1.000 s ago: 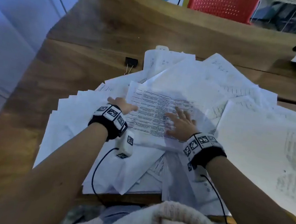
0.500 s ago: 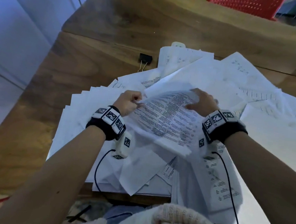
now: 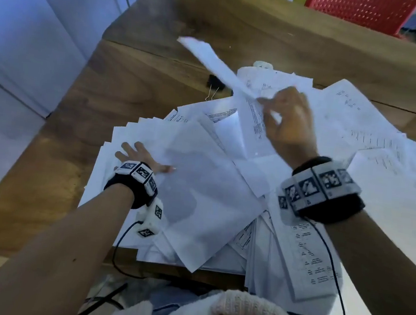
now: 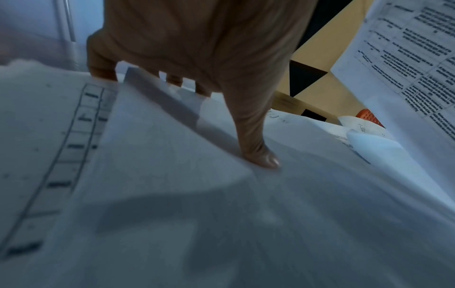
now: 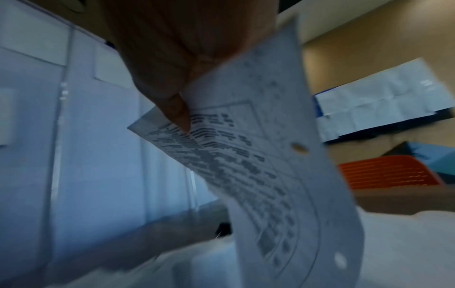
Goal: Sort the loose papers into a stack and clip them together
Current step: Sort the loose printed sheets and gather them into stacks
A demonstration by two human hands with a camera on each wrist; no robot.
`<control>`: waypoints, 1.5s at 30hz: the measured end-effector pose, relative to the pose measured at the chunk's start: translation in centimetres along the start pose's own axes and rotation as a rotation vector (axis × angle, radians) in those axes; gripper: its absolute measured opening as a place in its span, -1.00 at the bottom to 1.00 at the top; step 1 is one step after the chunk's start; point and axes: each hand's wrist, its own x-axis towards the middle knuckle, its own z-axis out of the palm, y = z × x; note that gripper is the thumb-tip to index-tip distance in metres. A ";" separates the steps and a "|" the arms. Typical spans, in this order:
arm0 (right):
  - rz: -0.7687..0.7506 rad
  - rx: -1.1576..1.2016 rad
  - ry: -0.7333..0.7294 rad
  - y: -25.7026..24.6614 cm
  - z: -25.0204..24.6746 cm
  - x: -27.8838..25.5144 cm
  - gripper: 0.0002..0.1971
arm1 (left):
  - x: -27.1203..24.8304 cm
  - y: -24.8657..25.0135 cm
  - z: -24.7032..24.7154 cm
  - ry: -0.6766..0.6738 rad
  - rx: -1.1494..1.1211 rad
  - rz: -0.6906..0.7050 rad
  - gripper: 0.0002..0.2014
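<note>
Papers (image 3: 371,137) lie loose across the tabletop (image 3: 58,148), unstacked. Right hand (image 3: 290,123) is raised above them – thumb and fingers pinch one printed sheet (image 3: 237,84) at its corner, sheet hanging off the fingertips. Left hand (image 3: 138,157) lies flat on the pile, fingers (image 4: 256,140) straight and spread, thumb pressing a blank sheet (image 3: 198,189). Clip (image 3: 215,82) sits beyond the left fingers, on bare wood just beside the pile.

printed sheet (image 5: 248,167), text too blurred (illegible), no readable labels
</note>
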 end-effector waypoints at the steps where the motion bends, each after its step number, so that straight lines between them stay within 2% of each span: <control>1: -0.047 -0.008 -0.044 -0.9 0.8 -1.3 -0.69 | -0.1 0.1 -0.1 -0.004 0.014 -0.015 0.08; 4: -0.120 -0.076 -0.304 -3.0 3.7 -5.5 -0.62 | -0.4 0.2 -0.5 0.058 -0.002 -0.004 -0.29; 7: -0.123 -0.221 -0.558 -3.5 6.4 -9.1 -0.58 | -0.1 -0.2 -1.1 0.249 -0.168 0.097 -0.76; 8: -0.107 -0.239 -0.574 -3.6 7.2 -10.1 -0.61 | 0.1 -0.3 -1.5 0.310 -0.212 0.162 -0.89; 10: -0.017 -0.187 -0.639 -4.1 8.1 -11.4 -0.63 | 0.5 -0.4 -2.1 0.326 -0.233 0.316 -0.75; 11: 0.029 -0.145 -0.646 -4.3 8.6 -11.9 -0.61 | 0.8 -0.5 -2.4 0.274 -0.287 0.343 -0.80; 13: 0.079 -0.085 -0.680 -4.9 8.8 -12.6 -0.57 | 0.7 -0.7 -3.2 0.195 -0.416 0.332 -0.83; 16: 0.113 -0.007 -0.726 -6.3 8.7 -12.6 -0.58 | 0.8 -0.5 -3.7 0.151 -0.532 0.354 -0.84; 19: 0.143 0.045 -0.810 -7.8 8.6 -12.2 -0.18 | 0.9 -0.2 -3.8 0.102 -0.559 0.338 -0.85; 22: 0.137 -0.036 -0.792 -8.7 9.4 -12.3 0.02 | 2.1 0.3 -3.5 0.020 -0.629 0.286 -0.79; 24: 0.181 -0.070 -0.769 -8.9 10.4 -12.5 0.01 | 2.6 0.3 -3.1 -0.028 -0.665 0.236 -0.68; 26: 0.206 -0.110 -0.708 -9.1 11.3 -12.6 -0.20 | 2.4 0.6 -2.8 -0.071 -0.722 0.208 -0.65; 28: 0.198 -0.184 -0.637 -8.8 11.8 -12.1 -0.58 | 2.0 0.8 -2.6 -0.115 -0.769 0.172 -0.67; 30: 0.207 -0.171 -0.550 -8.2 11.3 -11.0 -0.85 | 1.7 0.5 -2.6 -0.151 -0.827 0.159 -0.65; 32: 0.293 -0.127 -0.474 -7.4 9.8 -9.1 -0.84 | 1.7 -0.3 -2.7 -0.238 -0.887 0.176 -0.45; 33: 0.368 -0.067 -0.411 -7.1 8.8 -7.9 -0.82 | 2.0 -0.8 -2.6 -0.266 -0.871 0.198 -0.39; 35: 0.496 0.090 -0.263 -6.9 6.2 -5.4 -0.80 | 2.1 -1.6 -2.6 -0.316 -0.689 0.277 -0.36; 38: 0.570 0.491 -0.064 -7.6 2.7 -2.3 -0.78 | 2.2 -1.8 -2.6 -0.404 -0.486 0.408 -0.61; 40: 0.542 0.832 0.057 -8.0 1.3 -1.2 -0.87 | 2.3 -1.6 -2.7 -0.363 -0.401 0.492 -0.71; 42: 0.556 1.082 0.109 -7.7 0.6 -0.9 -0.86 | 2.5 -1.6 -3.2 -0.275 -0.416 0.523 -0.70; 45: 0.728 1.126 0.133 -5.7 1.5 -1.3 -0.88 | 2.9 -1.9 -3.8 -0.202 -0.543 0.428 -0.84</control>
